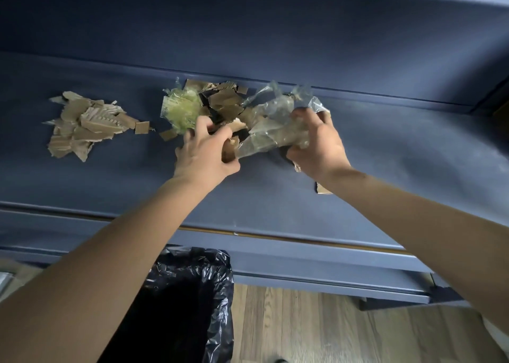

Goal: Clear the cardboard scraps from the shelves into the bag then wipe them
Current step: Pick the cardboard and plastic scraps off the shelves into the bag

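both hands are up on the blue shelf, working the middle heap of cardboard scraps. left hand has its fingers curled round a few torn brown pieces, pinching them at the near edge of the heap. right hand is clenched on a crumpled wad of clear plastic that lies tangled in with the cardboard. a greenish packet sits against the heap's left side, and a second pile of scraps lies well apart, further left, nobody on it. one stray scrap peeks out by the right wrist. black bag gapes below the shelf's front edge, beside the wooden floor. this looks like the clearing step, somewhere early to midway; wiping not yet begun, no cloth in view. next move, i'd say: lift both handfuls, bring them back over the edge and down to the bag's mouth, grip kept snug so small bits don't spill.
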The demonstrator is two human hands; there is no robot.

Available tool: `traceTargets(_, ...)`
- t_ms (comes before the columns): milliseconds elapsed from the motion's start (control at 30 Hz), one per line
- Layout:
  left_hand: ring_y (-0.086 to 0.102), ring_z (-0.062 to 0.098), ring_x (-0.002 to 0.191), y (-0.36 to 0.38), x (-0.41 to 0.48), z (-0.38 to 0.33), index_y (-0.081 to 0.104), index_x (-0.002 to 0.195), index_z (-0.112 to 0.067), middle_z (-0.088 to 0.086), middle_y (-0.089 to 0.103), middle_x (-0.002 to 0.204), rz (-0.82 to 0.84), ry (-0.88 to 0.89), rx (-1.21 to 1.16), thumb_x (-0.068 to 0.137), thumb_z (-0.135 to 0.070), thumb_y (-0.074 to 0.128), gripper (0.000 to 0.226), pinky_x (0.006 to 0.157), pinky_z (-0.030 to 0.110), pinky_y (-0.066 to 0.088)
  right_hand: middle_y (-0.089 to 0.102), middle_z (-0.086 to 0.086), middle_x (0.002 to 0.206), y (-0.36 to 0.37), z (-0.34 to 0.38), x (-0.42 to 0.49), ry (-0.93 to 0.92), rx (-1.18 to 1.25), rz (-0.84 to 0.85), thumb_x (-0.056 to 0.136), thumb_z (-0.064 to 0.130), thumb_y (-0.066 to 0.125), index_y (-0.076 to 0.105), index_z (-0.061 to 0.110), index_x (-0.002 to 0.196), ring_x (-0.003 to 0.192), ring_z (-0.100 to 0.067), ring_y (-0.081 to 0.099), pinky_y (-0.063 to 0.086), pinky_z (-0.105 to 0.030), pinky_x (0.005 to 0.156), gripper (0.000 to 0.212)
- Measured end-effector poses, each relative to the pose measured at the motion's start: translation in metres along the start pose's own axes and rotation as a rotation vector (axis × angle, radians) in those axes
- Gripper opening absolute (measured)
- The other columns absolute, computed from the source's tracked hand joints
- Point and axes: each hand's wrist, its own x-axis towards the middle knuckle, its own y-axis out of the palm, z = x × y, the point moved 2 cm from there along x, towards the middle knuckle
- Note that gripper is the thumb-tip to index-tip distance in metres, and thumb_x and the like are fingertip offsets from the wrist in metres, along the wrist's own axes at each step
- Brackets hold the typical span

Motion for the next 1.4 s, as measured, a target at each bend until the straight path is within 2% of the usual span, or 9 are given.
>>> traceTargets(167,0.04,0.036,0.108,-0.025,-0.014,0.022,0.056,0.105,-0.014,0.011,0.035,0.123,-0.108,0.033,-0.08,0.073,-0.023,0.071,0.037,0.088,0.047,0.043,0.04,-0.004,0.121,-0.013,0.018,-0.009,-0.132,0.024,-0.045,0.073,0.002,0.06,0.049,0.024,0.121,0.076,-0.021,0.046,0.036,-0.019,0.062,0.054)
traceTargets(267,0.04,0.034,0.106,-0.032,-0.027,0.033,0.057,0.101,-0.011,0.011,0.036,0.119,-0.133,0.082,-0.082,0.072,-0.022,0.072,0.035,0.083,0.04,0.042,0.037,0.003,0.112,-0.02,0.028,-0.026,-0.244,0.022,-0.056,0.07,-0.003,0.063,0.051,0.02,0.12,0.076,-0.004,0.038,0.035,-0.018,0.06,0.056)
traceTargets(500,0.046,0.035,0.099,-0.043,-0.053,0.043,0.057,0.103,-0.015,0.008,0.035,0.118,-0.044,0.145,-0.062,0.07,-0.026,0.074,0.039,0.076,0.032,0.035,0.041,-0.003,0.102,-0.007,0.045,-0.084,-0.434,-0.089,0.021,0.058,-0.013,0.065,0.06,0.01,0.113,0.082,-0.022,0.051,0.033,-0.018,0.061,0.059)
traceTargets(600,0.047,0.033,0.101,-0.052,-0.066,0.047,0.058,0.102,-0.013,0.008,0.035,0.119,-0.018,0.147,-0.055,0.069,-0.025,0.075,0.039,0.078,0.034,0.038,0.039,0.001,0.099,0.004,0.052,-0.103,-0.432,-0.071,0.07,0.057,-0.013,0.065,0.057,0.02,0.111,0.076,-0.014,0.044,0.033,-0.016,0.06,0.064)
traceTargets(767,0.054,0.023,0.079,-0.074,-0.111,0.06,0.059,0.089,-0.013,-0.003,0.032,0.106,-0.006,0.176,-0.115,0.061,-0.025,0.077,0.036,0.067,0.027,0.045,0.045,-0.002,0.098,0.01,0.064,-0.143,-0.48,-0.056,0.131,0.06,-0.003,0.064,0.045,0.03,0.11,0.072,-0.017,0.052,0.049,-0.023,0.056,0.063)
traceTargets(900,0.053,0.02,0.068,-0.074,-0.166,0.085,0.063,0.087,-0.015,0.005,0.045,0.107,0.095,0.113,-0.085,0.047,-0.022,0.087,0.047,0.059,0.023,0.049,0.045,-0.001,0.102,0.032,0.068,-0.187,-0.518,-0.168,0.248,0.046,0.008,0.081,0.044,0.03,0.11,0.057,-0.021,0.062,0.039,-0.017,0.044,0.077)
traceTargets(1100,0.064,0.027,0.059,-0.04,-0.226,0.136,0.057,0.088,-0.025,0.017,0.056,0.095,0.255,0.0,-0.074,0.031,-0.022,0.095,0.069,0.05,0.029,0.052,0.036,0.005,0.102,0.1,0.062,-0.241,-0.618,-0.276,0.44,0.054,0.036,0.069,0.038,0.036,0.115,0.061,-0.001,0.061,0.046,-0.007,0.057,0.069)
traceTargets(1233,0.055,0.014,0.087,-0.011,-0.25,0.168,0.062,0.106,-0.018,0.002,0.038,0.117,0.309,-0.187,-0.098,0.064,-0.036,0.08,0.049,0.079,0.022,0.047,0.05,0.007,0.103,0.149,0.057,-0.257,-0.467,-0.173,0.6,0.045,0.034,0.081,0.038,0.037,0.116,0.068,-0.001,0.062,0.043,-0.004,0.062,0.083)
traceTargets(1400,0.048,0.013,0.102,0.023,-0.268,0.19,0.051,0.117,-0.024,-0.002,0.028,0.124,0.409,-0.224,-0.06,0.076,-0.044,0.065,0.047,0.086,0.017,0.043,0.039,0.002,0.124,0.196,0.036,-0.273,-0.388,-0.065,0.72,0.076,0.009,0.06,0.027,0.042,0.129,0.089,-0.011,0.054,0.037,-0.004,0.074,0.07)
